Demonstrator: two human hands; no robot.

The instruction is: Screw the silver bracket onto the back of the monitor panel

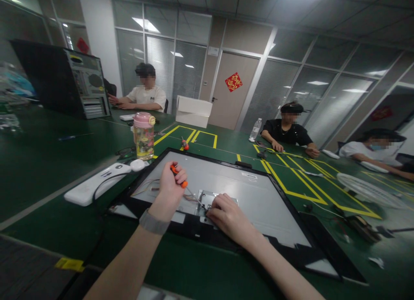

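Note:
My left hand [172,181] is wrapped round the orange and black handle of a screwdriver [184,184]. Its shaft slants down to the right, toward a metal bracket [207,200]. This bracket sits on the grey back of a flat display panel [258,196] with a black frame, lying on the green table. At the bracket's near edge is my right hand [225,211], fingers pinched together near the screwdriver tip. What they hold, if anything, is hidden. Thin wires [147,185] run over the panel left of the bracket.
A white power bank [97,185] with a black cable and a pink-lidded bottle [144,138] stand left of the panel. Further left is an open computer case [58,80]. Several people sit around the table [123,261]. A white box [193,111] stands behind, yellow tape rectangles to the right.

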